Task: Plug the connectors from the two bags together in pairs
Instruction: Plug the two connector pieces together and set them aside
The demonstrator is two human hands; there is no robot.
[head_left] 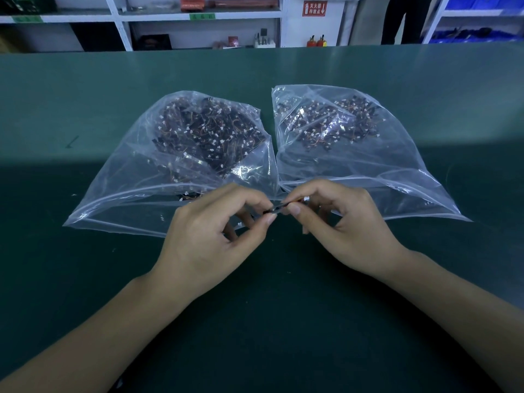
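Two clear plastic bags lie side by side on the green table, mouths toward me. The left bag (136,171) and the right bag (391,165) each hold a heap of small black connectors with thin wires and white plugs. In front of the bag mouths my left hand (215,242) pinches a small black connector (270,211) between thumb and fingertips. My right hand (343,225) pinches a second connector with orange wires and a white plug (300,200). The two pieces meet end to end between my fingertips; the joint itself is hidden by the fingers.
The green table (85,95) stretches wide around the bags. White shelving (198,15) with boxes stands behind its far edge. Two red extinguishers (316,41) stand at the back, and a person's dark legs (402,21) are at the far right.
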